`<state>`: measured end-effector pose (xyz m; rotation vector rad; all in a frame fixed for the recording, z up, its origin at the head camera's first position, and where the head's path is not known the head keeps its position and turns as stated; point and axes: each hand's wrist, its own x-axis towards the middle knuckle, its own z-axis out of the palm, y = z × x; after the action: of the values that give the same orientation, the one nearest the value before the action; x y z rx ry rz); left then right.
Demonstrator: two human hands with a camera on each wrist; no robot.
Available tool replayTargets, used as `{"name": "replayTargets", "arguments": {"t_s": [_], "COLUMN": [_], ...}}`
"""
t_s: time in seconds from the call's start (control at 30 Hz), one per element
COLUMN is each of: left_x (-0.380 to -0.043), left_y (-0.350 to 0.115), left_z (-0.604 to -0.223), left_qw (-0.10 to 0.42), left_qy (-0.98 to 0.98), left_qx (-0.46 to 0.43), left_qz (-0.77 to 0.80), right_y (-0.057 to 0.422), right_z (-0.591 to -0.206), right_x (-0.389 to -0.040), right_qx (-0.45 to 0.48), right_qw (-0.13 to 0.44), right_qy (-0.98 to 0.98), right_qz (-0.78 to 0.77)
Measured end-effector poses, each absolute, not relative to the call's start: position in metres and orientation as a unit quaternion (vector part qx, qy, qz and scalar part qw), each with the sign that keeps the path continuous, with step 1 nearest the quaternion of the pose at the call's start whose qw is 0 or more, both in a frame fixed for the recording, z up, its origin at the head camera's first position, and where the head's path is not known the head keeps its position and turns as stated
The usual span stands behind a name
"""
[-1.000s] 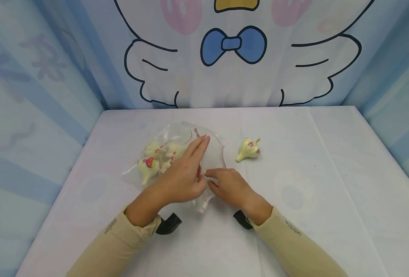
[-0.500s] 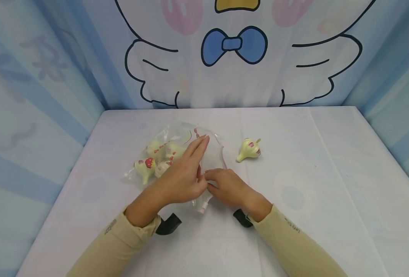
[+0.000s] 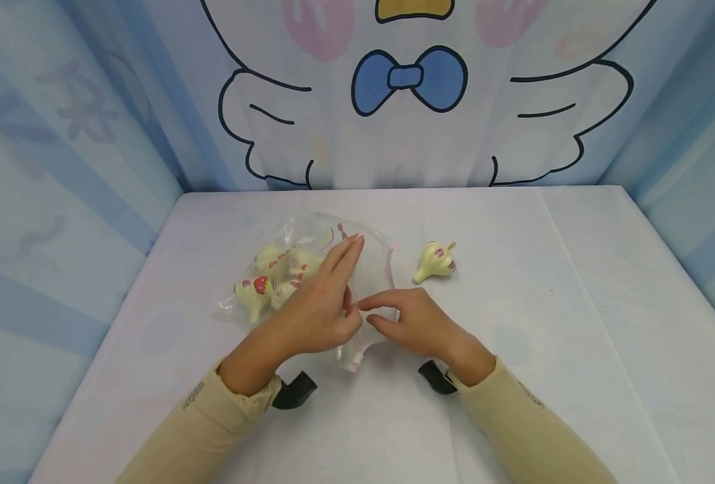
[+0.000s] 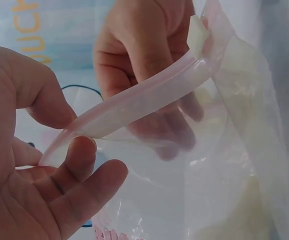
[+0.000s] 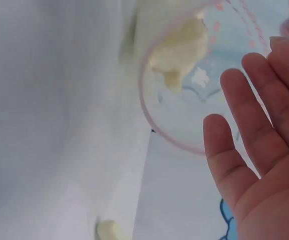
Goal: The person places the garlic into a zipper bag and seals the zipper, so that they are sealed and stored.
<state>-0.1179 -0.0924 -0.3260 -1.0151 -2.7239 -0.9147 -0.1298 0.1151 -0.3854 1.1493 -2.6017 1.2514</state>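
Observation:
A clear zip bag with a pink-edged mouth and red prints lies on the table, several garlic bulbs inside it. My left hand is over the bag, pinching its pink edge between thumb and a finger in the left wrist view. A pale slider sits at one end of that edge. My right hand is at the bag's mouth, thumb and index finger apart, its other fingers straight. Some right fingertips show through the plastic in the left wrist view. Right of the bag lies one loose garlic bulb.
A white cloth covers the table. Curtains with cartoon drawings stand behind it and at both sides. A black wrist mount hangs under each cuff.
The bulbs in the bag have shifted slightly left. My right hand has drawn back a little to the right, and its thumb and index finger have spread apart. My left hand has barely moved.

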Motion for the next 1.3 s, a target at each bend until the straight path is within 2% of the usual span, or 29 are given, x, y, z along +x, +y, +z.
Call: {"name": "replayTargets", "arguments": {"t_s": [0.57,1.3], "left_x": [-0.118,-0.119], "left_y": [-0.091,-0.092], "left_z": [-0.325,-0.325], "left_qw": [0.034,0.031], "left_qy": [-0.896,-0.895], "left_qx": [-0.327,-0.329], "left_qz": [-0.298,-0.298], "right_y": [0.164,0.183], "right_z": [-0.362,-0.365], "right_x": [-0.141,-0.164], "right_qx": [0.301,0.117], "right_qw": [0.076,0.038], "right_qy": [-0.855,-0.927], "right_qz": [0.416,0.353]}}
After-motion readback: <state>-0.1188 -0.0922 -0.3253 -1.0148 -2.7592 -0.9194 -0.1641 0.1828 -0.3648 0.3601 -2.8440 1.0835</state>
